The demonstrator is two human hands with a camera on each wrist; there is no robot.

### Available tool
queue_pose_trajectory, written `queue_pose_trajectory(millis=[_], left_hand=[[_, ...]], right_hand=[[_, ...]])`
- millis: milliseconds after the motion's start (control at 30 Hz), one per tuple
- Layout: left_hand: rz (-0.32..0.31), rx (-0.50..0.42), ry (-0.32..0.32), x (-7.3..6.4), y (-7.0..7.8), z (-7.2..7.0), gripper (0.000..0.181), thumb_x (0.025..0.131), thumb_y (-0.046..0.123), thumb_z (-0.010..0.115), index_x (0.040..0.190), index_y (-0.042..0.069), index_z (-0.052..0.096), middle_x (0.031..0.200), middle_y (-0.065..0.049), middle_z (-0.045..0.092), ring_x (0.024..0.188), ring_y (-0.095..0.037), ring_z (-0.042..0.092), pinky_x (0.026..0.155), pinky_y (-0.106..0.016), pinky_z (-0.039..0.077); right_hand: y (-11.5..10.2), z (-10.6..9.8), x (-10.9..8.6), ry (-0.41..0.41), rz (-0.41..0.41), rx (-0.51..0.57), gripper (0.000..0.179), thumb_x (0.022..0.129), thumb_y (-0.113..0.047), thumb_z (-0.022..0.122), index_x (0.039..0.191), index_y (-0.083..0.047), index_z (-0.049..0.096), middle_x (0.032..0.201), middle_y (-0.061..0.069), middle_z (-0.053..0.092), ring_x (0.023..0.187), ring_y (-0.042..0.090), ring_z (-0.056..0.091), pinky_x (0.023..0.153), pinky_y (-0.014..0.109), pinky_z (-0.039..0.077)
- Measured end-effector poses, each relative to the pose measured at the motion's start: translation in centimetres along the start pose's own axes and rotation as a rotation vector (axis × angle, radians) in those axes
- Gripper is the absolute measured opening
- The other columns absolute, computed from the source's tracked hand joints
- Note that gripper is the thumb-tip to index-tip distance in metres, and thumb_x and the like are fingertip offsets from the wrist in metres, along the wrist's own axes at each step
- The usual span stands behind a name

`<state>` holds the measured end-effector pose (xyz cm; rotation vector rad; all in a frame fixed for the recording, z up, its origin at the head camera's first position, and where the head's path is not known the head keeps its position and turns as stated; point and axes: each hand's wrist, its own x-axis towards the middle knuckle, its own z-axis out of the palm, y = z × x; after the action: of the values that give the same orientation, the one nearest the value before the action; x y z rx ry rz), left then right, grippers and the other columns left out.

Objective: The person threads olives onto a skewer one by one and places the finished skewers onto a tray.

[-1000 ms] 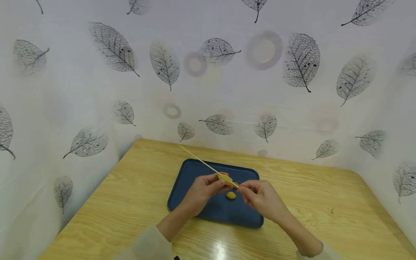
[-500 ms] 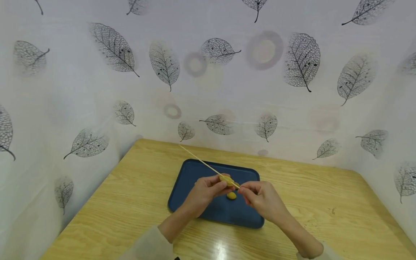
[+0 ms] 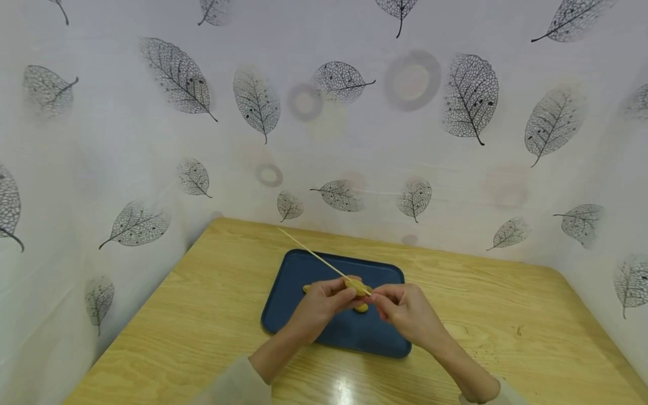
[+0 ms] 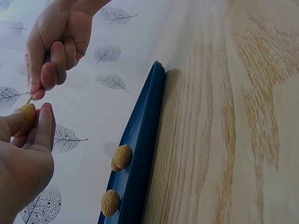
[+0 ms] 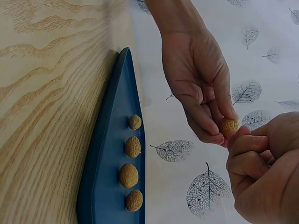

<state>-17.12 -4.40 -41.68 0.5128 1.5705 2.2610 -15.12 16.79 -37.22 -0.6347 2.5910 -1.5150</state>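
Note:
A yellow wrinkled oval piece, like a dried fruit (image 3: 357, 287), is held between the thumb and fingers of my left hand (image 3: 321, 308) above the tray. My right hand (image 3: 414, 316) pinches the near end of a thin bamboo skewer (image 3: 315, 255). The skewer runs past the left fingers to the upper left; whether it pierces the piece or lies along it, I cannot tell. In the left wrist view, a short bit of skewer (image 4: 29, 99) shows between the right fingertips and the held piece. The hands almost touch.
Beneath the hands lies a blue rectangular tray (image 3: 298, 270) on a wooden table (image 3: 192, 315). Several similar wrinkled pieces (image 5: 128, 175) rest in it, partly hidden from the head view. A leaf-patterned white curtain (image 3: 354, 146) surrounds the table's back and sides.
Both hands stay over the tray with their grips kept. The left hand and its piece have moved slightly right and down, closer to the right fingertips, so less skewer shows between them.

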Motion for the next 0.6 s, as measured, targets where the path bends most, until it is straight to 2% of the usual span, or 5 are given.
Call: queue_pose_trajectory(millis=[233,600], left_hand=[[-0.01,0.005,0.002,-0.02,-0.05,0.09,0.039,0.106,0.007,0.059,0.14,-0.01,0.057,0.136,-0.022,0.062,0.12,-0.021,0.066,0.103,-0.035,0.052],[-0.018,0.016,0.011,0.1,-0.12,0.47,0.039,0.106,0.01,0.06,0.14,-0.009,0.058,0.135,-0.021,0.063,0.119,-0.021,0.067,0.104,-0.037,0.052]], right_hand=[[-0.14,0.1,0.09,-0.017,0.003,0.019,0.031,0.107,-0.017,0.061,0.078,-0.007,0.068,0.059,0.0,0.052,0.043,0.006,0.033,0.043,0.023,0.032],[0.03,-0.16,0.05,-0.017,0.058,0.018,0.024,0.107,-0.011,0.058,0.088,-0.005,0.073,0.064,0.005,0.057,0.044,0.007,0.033,0.041,0.021,0.029]])
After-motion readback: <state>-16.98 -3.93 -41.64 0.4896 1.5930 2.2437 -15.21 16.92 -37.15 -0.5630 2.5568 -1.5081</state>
